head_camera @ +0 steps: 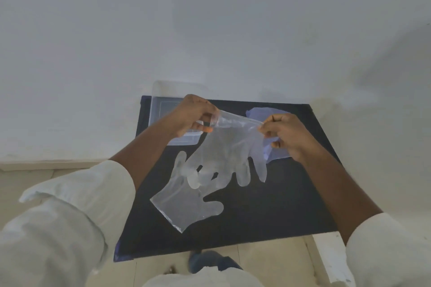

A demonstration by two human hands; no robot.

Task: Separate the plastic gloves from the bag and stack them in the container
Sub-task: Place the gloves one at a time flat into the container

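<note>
A clear plastic glove hangs fingers-down above the black table, stretched by its cuff between both hands. My left hand pinches the cuff's left end and my right hand pinches its right end. A second clear glove lies flat on the table below, fingers pointing right and up. The clear plastic container sits at the table's far left corner, partly hidden behind my left hand. The pale bluish bag lies at the far right, mostly behind my right hand.
The black table stands against a white wall. Pale floor tiles show to the left and in front, and a white ledge runs along the right. My shoe is below the table's front edge.
</note>
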